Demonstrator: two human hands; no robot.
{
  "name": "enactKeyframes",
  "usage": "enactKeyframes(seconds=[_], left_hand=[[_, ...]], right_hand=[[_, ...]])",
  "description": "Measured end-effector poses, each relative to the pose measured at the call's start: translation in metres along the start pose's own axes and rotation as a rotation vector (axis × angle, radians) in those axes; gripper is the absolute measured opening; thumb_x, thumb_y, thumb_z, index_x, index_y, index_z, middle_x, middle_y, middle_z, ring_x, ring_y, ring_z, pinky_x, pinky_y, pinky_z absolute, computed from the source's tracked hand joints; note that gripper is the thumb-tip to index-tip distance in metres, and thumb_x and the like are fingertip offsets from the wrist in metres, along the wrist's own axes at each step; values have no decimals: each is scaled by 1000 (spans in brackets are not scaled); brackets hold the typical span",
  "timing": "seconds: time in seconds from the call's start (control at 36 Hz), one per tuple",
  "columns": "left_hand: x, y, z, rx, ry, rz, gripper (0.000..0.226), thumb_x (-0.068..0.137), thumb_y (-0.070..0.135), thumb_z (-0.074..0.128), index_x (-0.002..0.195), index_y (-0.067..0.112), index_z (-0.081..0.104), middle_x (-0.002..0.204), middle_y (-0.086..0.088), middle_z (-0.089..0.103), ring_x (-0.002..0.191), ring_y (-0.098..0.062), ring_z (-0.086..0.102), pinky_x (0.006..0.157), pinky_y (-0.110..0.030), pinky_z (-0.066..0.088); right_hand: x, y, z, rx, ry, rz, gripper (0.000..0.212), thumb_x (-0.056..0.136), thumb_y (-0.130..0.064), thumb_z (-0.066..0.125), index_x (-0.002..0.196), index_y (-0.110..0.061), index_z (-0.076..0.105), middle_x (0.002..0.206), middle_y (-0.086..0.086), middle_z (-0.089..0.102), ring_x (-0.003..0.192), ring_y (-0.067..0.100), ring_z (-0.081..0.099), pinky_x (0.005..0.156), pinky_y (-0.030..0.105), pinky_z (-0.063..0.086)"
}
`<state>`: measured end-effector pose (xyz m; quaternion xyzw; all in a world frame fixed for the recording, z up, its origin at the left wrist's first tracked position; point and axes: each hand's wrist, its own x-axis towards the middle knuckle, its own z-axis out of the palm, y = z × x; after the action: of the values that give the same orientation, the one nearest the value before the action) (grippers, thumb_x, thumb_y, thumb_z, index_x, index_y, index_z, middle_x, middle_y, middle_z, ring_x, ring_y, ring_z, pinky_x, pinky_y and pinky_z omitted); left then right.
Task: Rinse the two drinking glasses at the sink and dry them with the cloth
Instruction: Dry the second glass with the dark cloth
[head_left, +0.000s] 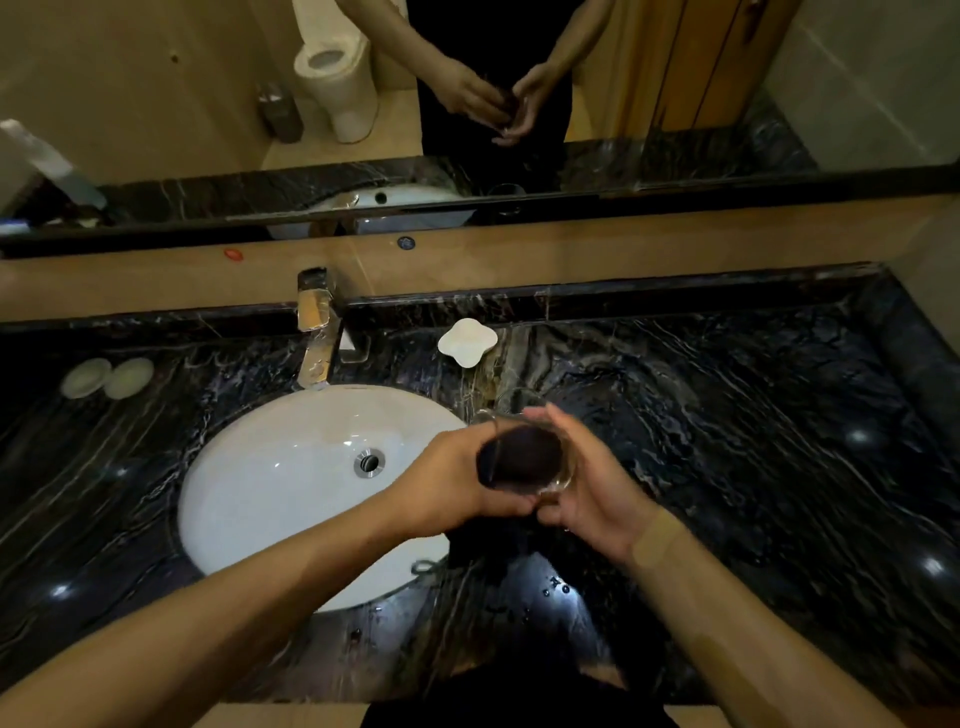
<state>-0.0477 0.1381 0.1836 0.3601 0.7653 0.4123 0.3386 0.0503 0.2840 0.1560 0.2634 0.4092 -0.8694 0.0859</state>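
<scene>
My fingers: my right hand (587, 483) curls round the outside of the glass (558, 475), fingertips reaching over its far rim; my left hand (457, 483) holds the dark cloth (522, 457) bunched and pushed into the glass.
Glass: held between both hands, off the countertop (753, 441), just right of the sink (291, 493).
Axis: the glass seems tipped, its mouth turned toward my left hand, so the cloth goes in from the left while the right does the holding.
Cloth tail: hangs dark below my hands; its end is lost against the stone.
Second glass: one stands just beyond my hands (519, 402), upright on the counter, nearer my right hand.
Step, I judge: drying this glass inside.
Further out: faucet (314, 332) behind the basin, white dish (467, 341) by the back ledge.
</scene>
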Motion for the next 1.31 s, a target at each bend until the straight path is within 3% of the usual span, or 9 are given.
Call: enactKeyframes(seconds=[0.11, 0.22, 0.36, 0.47, 0.64, 0.81, 0.97, 1.08, 1.31], left_hand=[[1, 8, 7, -420, 85, -171, 58, 67, -4, 86, 117, 15, 65, 104, -7, 76, 99, -23, 72, 91, -35, 56], [1, 18, 11, -275, 55, -107, 62, 64, 2, 89, 119, 17, 63, 106, 1, 75, 99, -11, 71, 90, -26, 55], [-1, 15, 7, 117, 14, 106, 66, 67, 18, 90, 126, 24, 61, 113, 6, 70, 103, -4, 65, 93, -23, 51], [1, 6, -1, 518, -135, 351, 62, 75, 22, 82, 132, 16, 57, 129, 1, 60, 115, -12, 56, 96, -25, 47], [0, 6, -6, 924, -219, 657, 37, 88, 19, 63, 125, 16, 59, 126, -3, 60, 96, -26, 63, 59, -33, 53], [3, 9, 2, 217, -26, 88, 59, 70, 16, 88, 123, 19, 60, 110, 12, 66, 94, 11, 59, 86, -6, 42], [4, 19, 17, -510, 78, -209, 50, 69, -5, 83, 114, 12, 68, 104, -10, 75, 98, -26, 72, 90, -39, 57], [4, 18, 24, -198, 115, -52, 59, 67, 10, 89, 120, 19, 66, 107, 0, 74, 101, -14, 70, 93, -36, 56], [-6, -6, 24, 647, 7, 490, 58, 85, 24, 70, 137, 24, 45, 142, 1, 50, 113, -26, 61, 77, -38, 58]], right_hand=[[3, 16, 11, -94, 197, -312, 19, 98, -38, 53, 115, -35, 58, 106, 4, 71, 82, 19, 67, 58, 31, 46], [2, 16, 14, -132, 353, -381, 15, 100, -34, 50, 105, -25, 62, 98, 1, 69, 80, 10, 66, 59, 26, 54], [0, 8, 5, -42, 288, -117, 46, 96, -49, 53, 102, -5, 60, 59, 5, 54, 38, 14, 40, 36, 15, 23], [-2, -7, -4, -43, 123, 236, 46, 91, -57, 52, 72, -16, 57, 55, 2, 52, 31, 8, 33, 32, 8, 16], [1, -13, -16, -148, -162, 476, 50, 80, -67, 52, 74, -19, 60, 58, 1, 58, 30, 4, 34, 31, 7, 18], [-3, -9, -14, 40, -96, 109, 44, 90, -59, 47, 113, -24, 62, 83, 8, 63, 47, 15, 49, 38, 16, 27], [1, 16, 4, -117, 279, -398, 23, 101, -34, 43, 113, -22, 59, 92, -9, 71, 76, 6, 67, 54, 23, 48], [-1, 14, 7, -137, 398, -459, 21, 103, -26, 43, 97, -16, 61, 82, -3, 66, 67, 7, 63, 50, 19, 49], [1, -15, -13, -175, 83, 316, 52, 94, -54, 43, 62, -15, 54, 49, 4, 46, 27, 9, 31, 31, 6, 16]])
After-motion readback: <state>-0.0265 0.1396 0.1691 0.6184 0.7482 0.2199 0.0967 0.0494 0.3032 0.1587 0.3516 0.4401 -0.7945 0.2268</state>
